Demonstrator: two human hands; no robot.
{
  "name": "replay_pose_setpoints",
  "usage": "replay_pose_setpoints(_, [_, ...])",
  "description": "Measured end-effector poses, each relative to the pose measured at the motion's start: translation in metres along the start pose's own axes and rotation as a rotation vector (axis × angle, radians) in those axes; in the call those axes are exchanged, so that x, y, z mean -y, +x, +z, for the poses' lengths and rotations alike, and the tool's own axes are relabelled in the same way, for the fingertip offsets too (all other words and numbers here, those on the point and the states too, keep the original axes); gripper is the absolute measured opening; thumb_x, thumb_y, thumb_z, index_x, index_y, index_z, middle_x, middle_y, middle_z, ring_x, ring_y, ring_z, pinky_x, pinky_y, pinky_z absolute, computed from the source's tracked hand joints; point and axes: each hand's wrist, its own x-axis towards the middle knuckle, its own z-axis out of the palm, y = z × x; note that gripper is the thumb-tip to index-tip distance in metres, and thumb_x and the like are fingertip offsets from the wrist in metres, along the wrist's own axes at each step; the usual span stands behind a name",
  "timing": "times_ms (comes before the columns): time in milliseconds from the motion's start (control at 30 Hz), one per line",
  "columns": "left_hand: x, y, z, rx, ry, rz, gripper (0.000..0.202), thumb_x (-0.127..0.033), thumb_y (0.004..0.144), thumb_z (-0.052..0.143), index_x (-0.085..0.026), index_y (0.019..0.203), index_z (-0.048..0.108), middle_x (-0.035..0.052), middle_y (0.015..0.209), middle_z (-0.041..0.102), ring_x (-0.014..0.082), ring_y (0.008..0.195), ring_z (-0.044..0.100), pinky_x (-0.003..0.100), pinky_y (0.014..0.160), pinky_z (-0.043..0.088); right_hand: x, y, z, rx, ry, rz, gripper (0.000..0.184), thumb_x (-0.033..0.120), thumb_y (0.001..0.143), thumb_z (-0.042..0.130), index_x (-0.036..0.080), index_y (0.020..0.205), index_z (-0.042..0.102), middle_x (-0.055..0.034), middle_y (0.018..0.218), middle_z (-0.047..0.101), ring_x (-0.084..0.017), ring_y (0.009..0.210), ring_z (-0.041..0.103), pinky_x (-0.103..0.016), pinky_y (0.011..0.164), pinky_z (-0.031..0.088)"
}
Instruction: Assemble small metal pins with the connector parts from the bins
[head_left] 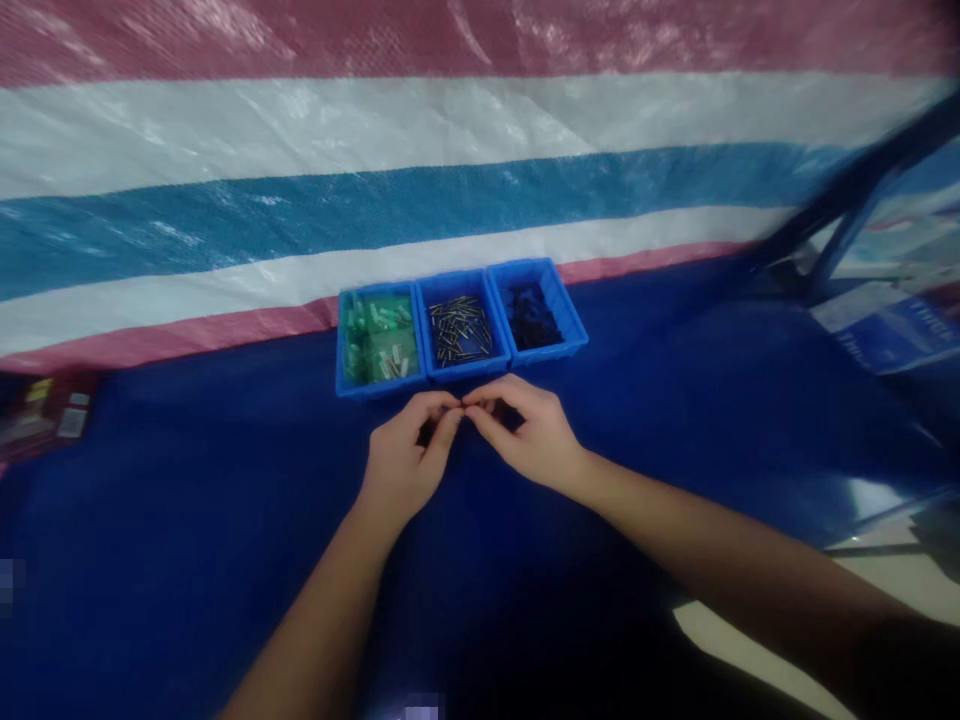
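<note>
My left hand and my right hand meet fingertip to fingertip just in front of three blue bins. Both are closed in a pinch; whatever lies between the fingertips is too small and hidden to make out. Behind the left hand, the left bin holds a green bag and several small pale cylindrical pieces. The middle bin contains several thin, metallic, pen-refill-like rods. In the right bin, beyond my right hand, lie several small black parts.
The bins stand on a dark blue table against a striped plastic sheet. A reddish box lies at the far left. To the right are a dark metal frame post and a blue-and-white printed package.
</note>
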Motion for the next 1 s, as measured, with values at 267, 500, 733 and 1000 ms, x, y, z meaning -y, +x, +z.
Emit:
replay_pose_setpoints(267, [-0.0028,0.0021,-0.0029,0.009,0.024,0.061,0.019,-0.032,0.098,0.056,-0.02,0.093,0.069,-0.0031,0.07,0.069,0.0087,0.06,0.063,0.019,0.061,0.047,0.0002,0.0,-0.0004,0.022,0.011,-0.015,0.01,0.014,0.09,0.066,0.017,0.098,0.072,-0.004,0.086,0.072,-0.014,0.076,0.065,-0.027,0.069,0.054])
replay_pose_setpoints(500, [-0.0046,-0.0005,0.0002,-0.054,-0.004,0.029,0.019,-0.029,0.092,0.063,-0.022,0.11,0.068,-0.0061,0.067,0.064,0.008,0.06,0.061,0.019,0.066,0.049,0.0007,0.0,-0.0002,0.017,0.003,0.011,0.011,0.016,0.09,0.067,0.018,0.098,0.073,-0.0041,0.086,0.072,-0.014,0.075,0.066,-0.026,0.067,0.055])
replay_pose_setpoints(733, [-0.0052,-0.001,0.0009,-0.05,0.028,0.038,0.016,-0.027,0.092,0.061,-0.022,0.106,0.068,-0.0059,0.068,0.061,0.0074,0.059,0.058,0.017,0.058,0.045,0.0011,0.0001,0.0,0.013,0.01,0.014,0.01,0.016,0.09,0.067,0.019,0.098,0.073,-0.0036,0.085,0.072,-0.014,0.075,0.065,-0.027,0.067,0.055])
replay_pose_setpoints(1000, [-0.0047,-0.0013,0.0004,-0.039,0.039,0.036,0.016,-0.028,0.093,0.061,-0.021,0.105,0.068,-0.0053,0.069,0.062,0.0071,0.058,0.057,0.017,0.055,0.043,0.0011,-0.0001,-0.0003,0.017,0.013,0.019,0.011,0.016,0.09,0.067,0.018,0.099,0.073,-0.0035,0.086,0.072,-0.013,0.073,0.065,-0.026,0.067,0.055])
